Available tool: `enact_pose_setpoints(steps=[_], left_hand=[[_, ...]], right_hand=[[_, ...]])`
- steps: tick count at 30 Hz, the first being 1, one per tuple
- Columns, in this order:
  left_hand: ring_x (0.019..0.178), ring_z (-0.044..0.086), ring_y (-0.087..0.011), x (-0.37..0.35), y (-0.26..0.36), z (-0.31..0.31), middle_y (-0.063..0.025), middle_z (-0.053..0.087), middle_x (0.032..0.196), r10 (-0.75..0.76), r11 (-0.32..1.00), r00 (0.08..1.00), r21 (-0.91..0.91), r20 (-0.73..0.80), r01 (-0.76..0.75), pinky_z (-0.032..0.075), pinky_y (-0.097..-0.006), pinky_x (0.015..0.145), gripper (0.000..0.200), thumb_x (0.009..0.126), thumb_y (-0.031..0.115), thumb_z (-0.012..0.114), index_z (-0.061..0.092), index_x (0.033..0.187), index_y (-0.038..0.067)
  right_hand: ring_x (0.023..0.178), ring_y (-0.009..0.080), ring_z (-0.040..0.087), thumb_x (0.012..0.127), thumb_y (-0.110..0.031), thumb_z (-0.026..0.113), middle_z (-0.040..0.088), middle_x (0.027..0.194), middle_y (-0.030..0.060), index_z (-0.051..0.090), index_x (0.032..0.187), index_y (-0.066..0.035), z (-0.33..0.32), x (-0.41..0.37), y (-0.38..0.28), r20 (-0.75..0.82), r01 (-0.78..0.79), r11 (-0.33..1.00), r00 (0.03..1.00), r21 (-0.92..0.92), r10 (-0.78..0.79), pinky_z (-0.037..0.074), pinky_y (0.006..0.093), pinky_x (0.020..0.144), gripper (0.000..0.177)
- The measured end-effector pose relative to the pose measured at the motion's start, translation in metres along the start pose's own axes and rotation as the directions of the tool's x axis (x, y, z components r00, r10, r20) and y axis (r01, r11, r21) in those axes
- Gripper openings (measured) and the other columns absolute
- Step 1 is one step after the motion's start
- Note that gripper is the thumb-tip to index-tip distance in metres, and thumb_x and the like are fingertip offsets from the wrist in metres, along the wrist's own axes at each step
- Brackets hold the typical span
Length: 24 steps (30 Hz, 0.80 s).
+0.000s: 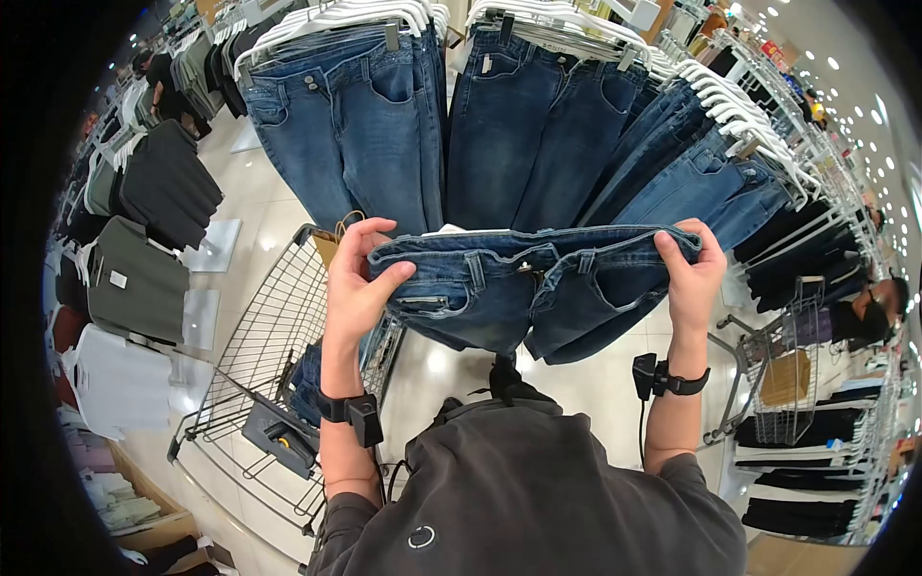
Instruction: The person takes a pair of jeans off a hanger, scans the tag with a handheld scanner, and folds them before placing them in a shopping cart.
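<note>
A pair of dark blue jeans (519, 288) is stretched out at the waistband between my two hands, its front side facing me and the fly near the middle. My left hand (360, 278) pinches the left end of the waistband, thumb on the near side. At the opposite end, my right hand (690, 269) grips the waistband with the thumb in front and fingers behind. The legs hang down away from me, mostly out of sight. Just beyond are jeans (346, 125) and darker jeans (547, 125) on white hangers.
A wire shopping cart (259, 346) with folded denim (307, 379) inside stands at my left. More jeans (706, 182) hang at the right. A second cart (788, 374) and a person (864, 312) are farther right. Shirts (144, 278) hang along the left side.
</note>
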<state>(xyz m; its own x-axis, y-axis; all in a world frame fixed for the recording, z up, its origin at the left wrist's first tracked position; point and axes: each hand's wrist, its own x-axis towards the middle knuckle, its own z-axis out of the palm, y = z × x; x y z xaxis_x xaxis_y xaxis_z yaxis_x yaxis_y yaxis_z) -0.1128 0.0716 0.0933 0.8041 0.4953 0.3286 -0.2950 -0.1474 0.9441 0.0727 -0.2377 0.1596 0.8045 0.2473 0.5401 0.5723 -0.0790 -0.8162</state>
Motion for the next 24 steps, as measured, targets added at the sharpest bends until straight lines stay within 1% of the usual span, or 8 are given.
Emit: enact_pose_setpoints(steps=[7,10,11,15,18,22,23,24], left_hand=[[0.077,0.058,-0.005,0.005,-0.008,0.018,-0.0039,0.066,0.091,-0.035,0.985,0.997,-0.17,-0.067,0.023,0.045,-0.0175,0.067,0.023,0.085,0.0,0.066,0.058,0.107,-0.003],[0.072,0.057,-0.0041,0.002,-0.002,0.025,-0.0019,0.065,0.083,-0.049,0.989,0.998,-0.139,-0.041,0.043,0.045,-0.0172,0.065,0.02,0.085,0.001,0.066,0.061,0.104,-0.003],[0.067,0.052,-0.0019,0.001,0.001,0.031,0.002,0.062,0.075,-0.025,0.992,0.998,-0.123,-0.063,0.017,0.04,-0.0162,0.061,0.017,0.085,0.002,0.067,0.063,0.1,-0.002],[0.061,0.041,0.0,-0.001,0.0,0.047,0.008,0.052,0.069,0.087,0.995,0.994,-0.034,-0.062,-0.089,0.032,-0.0168,0.056,0.012,0.08,0.001,0.07,0.067,0.092,0.001],[0.065,0.052,-0.0043,0.0,0.01,0.065,0.0007,0.065,0.074,0.183,0.983,0.983,0.006,-0.031,-0.183,0.04,-0.0194,0.06,0.012,0.078,0.001,0.07,0.067,0.09,0.001],[0.065,0.06,-0.0097,0.002,0.023,0.079,-0.0056,0.069,0.077,0.226,0.959,0.97,0.156,0.089,-0.238,0.045,-0.023,0.059,0.013,0.077,0.002,0.07,0.067,0.091,0.001],[0.065,0.061,-0.0108,0.002,0.023,0.082,-0.0064,0.068,0.077,0.228,0.957,0.969,0.158,0.099,-0.242,0.045,-0.0234,0.059,0.013,0.077,0.002,0.07,0.067,0.09,0.001],[0.065,0.062,-0.0118,0.002,0.022,0.086,-0.0071,0.068,0.077,0.229,0.957,0.967,0.158,0.11,-0.245,0.045,-0.0238,0.059,0.013,0.077,0.002,0.07,0.067,0.09,0.001]], right_hand=[[0.065,0.002,0.043,0.082,-0.01,0.074,0.052,0.07,-0.007,0.059,0.079,-0.002,-0.017,-0.005,0.018,-0.025,-0.073,0.996,0.997,-0.049,0.072,0.034,0.0174,0.058,0.017],[0.064,0.0013,0.043,0.084,-0.012,0.073,0.052,0.07,-0.0079,0.06,0.081,-0.003,-0.024,-0.007,0.028,-0.042,-0.121,0.991,0.992,-0.049,0.119,0.033,0.0172,0.057,0.016],[0.064,0.0009,0.042,0.085,-0.013,0.072,0.052,0.071,-0.0082,0.061,0.082,-0.003,-0.027,-0.008,0.032,-0.044,-0.127,0.99,0.991,-0.062,0.124,0.032,0.0171,0.057,0.015],[0.062,0.0006,0.042,0.085,-0.018,0.072,0.052,0.068,-0.008,0.062,0.082,-0.002,-0.035,-0.011,0.057,-0.098,-0.134,0.976,0.988,-0.171,0.118,0.032,0.0173,0.054,0.019],[0.062,0.0007,0.042,0.085,-0.019,0.072,0.052,0.067,-0.0077,0.062,0.082,-0.002,-0.038,-0.015,0.077,-0.112,-0.183,0.968,0.98,-0.17,0.165,0.032,0.0176,0.053,0.019],[0.063,0.0012,0.043,0.086,-0.02,0.071,0.053,0.068,-0.0072,0.063,0.084,-0.002,-0.034,-0.021,0.097,-0.101,-0.252,0.944,0.967,-0.214,0.236,0.034,0.0185,0.055,0.02],[0.066,0.0019,0.046,0.086,-0.02,0.07,0.056,0.071,-0.0058,0.063,0.086,-0.001,-0.034,-0.024,0.098,-0.109,-0.313,0.901,0.95,-0.301,0.293,0.037,0.019,0.058,0.02],[0.08,0.0085,0.055,0.084,-0.022,0.071,0.064,0.086,0.0021,0.064,0.098,0.0,-0.027,-0.025,0.101,-0.06,-0.259,0.932,0.966,-0.255,0.252,0.044,0.0227,0.071,0.026]])
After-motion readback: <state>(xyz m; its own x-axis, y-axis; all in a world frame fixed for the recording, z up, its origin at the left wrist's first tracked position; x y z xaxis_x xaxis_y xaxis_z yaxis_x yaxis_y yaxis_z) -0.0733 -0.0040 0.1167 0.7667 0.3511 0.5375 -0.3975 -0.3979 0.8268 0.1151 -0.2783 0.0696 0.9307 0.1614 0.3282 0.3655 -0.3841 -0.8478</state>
